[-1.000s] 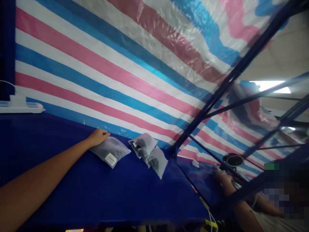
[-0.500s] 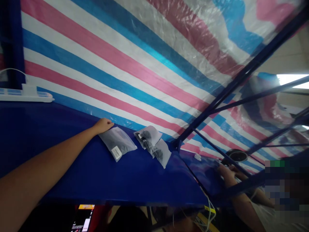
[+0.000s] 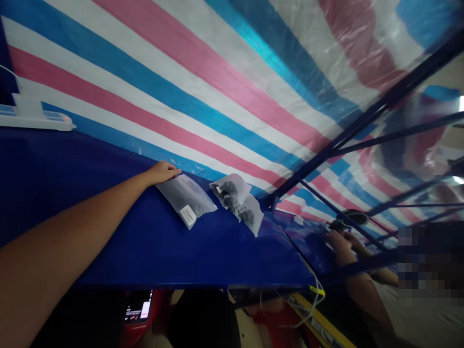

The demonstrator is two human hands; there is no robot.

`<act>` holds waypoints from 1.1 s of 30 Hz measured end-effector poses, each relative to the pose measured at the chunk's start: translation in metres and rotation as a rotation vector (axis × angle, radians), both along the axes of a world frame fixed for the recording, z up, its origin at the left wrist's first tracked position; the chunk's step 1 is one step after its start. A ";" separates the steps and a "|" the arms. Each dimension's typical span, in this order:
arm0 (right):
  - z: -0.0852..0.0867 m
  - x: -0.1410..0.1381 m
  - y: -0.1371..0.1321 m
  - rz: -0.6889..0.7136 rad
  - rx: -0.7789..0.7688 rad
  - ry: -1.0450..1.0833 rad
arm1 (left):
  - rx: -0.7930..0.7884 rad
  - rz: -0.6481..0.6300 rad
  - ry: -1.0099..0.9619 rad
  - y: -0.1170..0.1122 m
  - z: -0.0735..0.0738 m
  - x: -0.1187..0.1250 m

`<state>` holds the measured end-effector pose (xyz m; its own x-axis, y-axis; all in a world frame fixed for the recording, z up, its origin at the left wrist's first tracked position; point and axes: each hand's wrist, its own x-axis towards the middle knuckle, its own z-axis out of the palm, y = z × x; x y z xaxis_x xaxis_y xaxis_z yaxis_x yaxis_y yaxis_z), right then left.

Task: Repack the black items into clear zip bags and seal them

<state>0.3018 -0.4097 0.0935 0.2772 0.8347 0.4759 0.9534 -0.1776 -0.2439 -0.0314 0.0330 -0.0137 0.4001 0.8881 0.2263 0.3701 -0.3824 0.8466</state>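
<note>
My left hand (image 3: 163, 172) reaches in from the lower left, its fingers closed at the upper left edge of a frosted plastic bag (image 3: 190, 195). This bag lies on the blue tabletop (image 3: 174, 261) with a white label at its lower corner. What it contains is blurred by the plastic. Just right of it, more frosted bags (image 3: 239, 198) with dark items inside lie overlapping, apart from my hand. My right hand is out of view.
A white power strip (image 3: 36, 118) sits at the far left against the striped plastic sheet (image 3: 174, 111). Blue metal bars (image 3: 326, 154) rise at the right. Another person's hands (image 3: 342, 241) are beyond them. A lit phone (image 3: 139, 307) lies below the table edge near a white cable (image 3: 319, 290).
The view has shifted, so the table, bags and power strip sit higher in the picture. My left hand stays at the same edge of the bag.
</note>
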 end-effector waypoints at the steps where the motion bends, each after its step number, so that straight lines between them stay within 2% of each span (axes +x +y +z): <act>1: -0.006 -0.010 0.006 0.042 -0.038 0.000 | -0.005 0.005 -0.009 0.000 0.000 0.000; 3: -0.018 -0.032 0.039 0.171 -0.157 0.001 | -0.020 0.007 -0.021 0.000 0.000 -0.001; 4: -0.023 -0.045 0.069 0.229 -0.189 0.009 | -0.029 0.007 -0.025 0.000 0.000 -0.001; 6: -0.033 -0.074 0.147 0.410 -0.233 0.020 | -0.049 0.004 -0.044 -0.001 0.001 -0.001; 8: -0.044 -0.106 0.234 0.418 -0.142 0.075 | -0.068 0.003 -0.087 -0.001 0.002 -0.002; 9: -0.050 -0.121 0.271 0.401 -0.164 0.109 | -0.078 0.010 -0.115 -0.001 0.003 -0.002; 10: -0.056 -0.133 0.300 0.377 -0.214 0.152 | -0.092 0.020 -0.143 -0.001 0.004 -0.003; 12: -0.067 -0.148 0.332 0.335 -0.268 0.198 | -0.136 0.040 -0.204 0.000 0.005 -0.005; 14: -0.075 -0.150 0.335 0.413 -0.300 0.203 | -0.194 0.040 -0.276 0.001 0.007 -0.007; 18: -0.075 -0.137 0.315 0.423 -0.343 0.317 | -0.236 0.053 -0.337 0.004 0.007 -0.008; 23: -0.077 -0.136 0.317 0.506 -0.320 0.337 | -0.182 0.261 -0.463 0.002 0.003 -0.010; 25: -0.080 -0.136 0.321 0.495 -0.289 0.307 | -0.174 0.315 -0.484 -0.003 0.003 -0.012; 28: -0.085 -0.133 0.326 0.444 -0.256 0.270 | -0.195 0.327 -0.455 -0.016 0.004 -0.015; 31: -0.088 -0.127 0.329 0.336 -0.234 0.259 | -0.245 0.299 -0.468 -0.030 0.005 -0.015; 33: -0.089 -0.124 0.330 0.282 -0.221 0.257 | -0.224 0.251 -0.398 -0.037 0.006 -0.012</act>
<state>0.1778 -0.0797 0.0049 0.1102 0.9687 0.2225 0.8856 0.0059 -0.4644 -0.0436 -0.0038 -0.0082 0.0906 0.9897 0.1112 0.0596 -0.1168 0.9914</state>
